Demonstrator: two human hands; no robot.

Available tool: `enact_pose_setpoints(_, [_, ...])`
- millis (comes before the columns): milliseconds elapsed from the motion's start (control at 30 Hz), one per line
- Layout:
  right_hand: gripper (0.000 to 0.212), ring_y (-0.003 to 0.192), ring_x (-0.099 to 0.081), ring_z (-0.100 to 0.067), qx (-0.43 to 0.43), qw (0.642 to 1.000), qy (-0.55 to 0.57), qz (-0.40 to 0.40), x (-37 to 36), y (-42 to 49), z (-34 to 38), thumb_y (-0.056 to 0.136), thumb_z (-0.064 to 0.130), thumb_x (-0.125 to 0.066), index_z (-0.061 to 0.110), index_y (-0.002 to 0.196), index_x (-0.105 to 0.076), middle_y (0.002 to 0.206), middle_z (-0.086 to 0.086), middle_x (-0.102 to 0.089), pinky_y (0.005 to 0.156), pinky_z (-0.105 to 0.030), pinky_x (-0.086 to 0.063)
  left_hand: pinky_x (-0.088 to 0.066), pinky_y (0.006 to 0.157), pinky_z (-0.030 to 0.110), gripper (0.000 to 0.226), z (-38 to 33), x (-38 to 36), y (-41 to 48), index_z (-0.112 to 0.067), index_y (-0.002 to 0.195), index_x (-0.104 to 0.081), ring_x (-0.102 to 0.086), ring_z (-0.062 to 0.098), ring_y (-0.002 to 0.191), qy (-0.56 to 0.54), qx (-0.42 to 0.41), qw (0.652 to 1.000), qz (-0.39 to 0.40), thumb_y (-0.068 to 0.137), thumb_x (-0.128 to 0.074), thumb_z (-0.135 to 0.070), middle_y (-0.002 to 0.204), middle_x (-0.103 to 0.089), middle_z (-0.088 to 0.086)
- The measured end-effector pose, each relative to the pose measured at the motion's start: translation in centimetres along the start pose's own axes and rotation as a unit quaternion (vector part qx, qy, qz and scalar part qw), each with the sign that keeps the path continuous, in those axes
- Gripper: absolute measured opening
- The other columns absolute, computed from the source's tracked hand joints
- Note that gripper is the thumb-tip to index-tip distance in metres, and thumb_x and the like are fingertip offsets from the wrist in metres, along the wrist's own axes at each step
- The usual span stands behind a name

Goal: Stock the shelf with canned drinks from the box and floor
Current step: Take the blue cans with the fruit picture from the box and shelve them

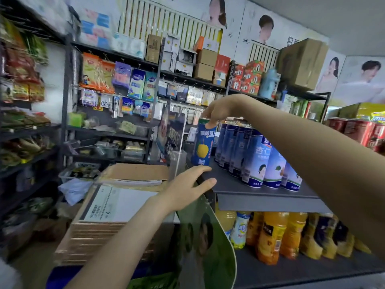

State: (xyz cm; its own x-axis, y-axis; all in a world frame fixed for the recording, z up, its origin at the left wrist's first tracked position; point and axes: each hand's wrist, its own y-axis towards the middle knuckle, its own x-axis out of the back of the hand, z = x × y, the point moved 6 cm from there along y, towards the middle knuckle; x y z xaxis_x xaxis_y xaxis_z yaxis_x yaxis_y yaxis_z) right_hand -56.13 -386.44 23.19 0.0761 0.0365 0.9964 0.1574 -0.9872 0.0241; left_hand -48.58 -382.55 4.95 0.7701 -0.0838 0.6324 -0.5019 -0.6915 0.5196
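Blue can (203,142): rigid, slick, probably full.
Right hand (218,110): pinches its rim, at left edge of shelf (260,184).
Left hand (187,184): fingers straight.

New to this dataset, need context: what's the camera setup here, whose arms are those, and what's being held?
No robot: a person works bare-handed. The one picture comes from a wide-angle camera on their head, looking forward and down. The right hand grips the top of a blue can at the left end of the dark shelf, beside a row of blue-and-white cans. The left hand touches the shelf's corner with relaxed fingers, holding nothing. Orange drink bottles stand below; cardboard boxes sit to the left.
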Motion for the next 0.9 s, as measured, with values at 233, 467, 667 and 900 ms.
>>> enact_pose_setpoints(233, [0.073,0.137,-0.034,-0.032,-0.012,0.998,-0.027,0.047,-0.4,2.3,-0.8,0.091,0.024,-0.059,0.006,0.149,-0.019,0.156,-0.01,-0.022,0.111,-0.039,-0.029,-0.014,0.102,0.001,0.066,1.2,-2.6,0.2,-0.02,0.137,-0.04,-0.023,-0.006,0.132,-0.085,-0.017,0.993,-0.085,0.087,-0.026,-0.061,0.142,-0.034,-0.01])
enact_pose_setpoints(467, [0.068,0.14,-0.029,-0.029,0.006,0.978,-0.206,-0.017,-0.8,4.9,-1.4,0.09,0.027,-0.06,0.013,0.148,-0.027,0.153,-0.008,-0.031,0.114,-0.048,-0.021,-0.024,0.113,0.034,0.064,1.8,-3.6,0.1,-0.028,0.14,-0.035,-0.027,0.002,0.135,-0.139,-0.022,0.98,-0.144,0.085,-0.022,-0.059,0.142,-0.034,-0.012])
enact_pose_setpoints(667, [0.07,0.138,-0.03,-0.031,0.009,0.966,-0.256,-0.014,-0.9,6.9,-1.7,0.088,0.022,-0.064,0.019,0.148,-0.028,0.152,-0.008,-0.031,0.111,-0.048,-0.028,-0.024,0.113,0.04,0.065,1.9,-3.8,0.3,-0.026,0.137,-0.037,-0.025,0.004,0.137,-0.149,-0.012,0.977,-0.149,0.083,-0.021,-0.058,0.143,-0.034,-0.01])
enact_pose_setpoints(900, [0.069,0.133,-0.035,-0.03,0.016,0.95,-0.311,-0.024,-0.9,7.7,-1.7,0.087,0.02,-0.065,0.019,0.147,-0.031,0.148,-0.009,-0.036,0.105,-0.045,-0.036,-0.024,0.112,0.039,0.066,1.9,-3.7,0.3,-0.027,0.137,-0.035,-0.026,0.003,0.135,-0.14,-0.004,0.98,-0.139,0.081,-0.021,-0.058,0.141,-0.034,-0.011])
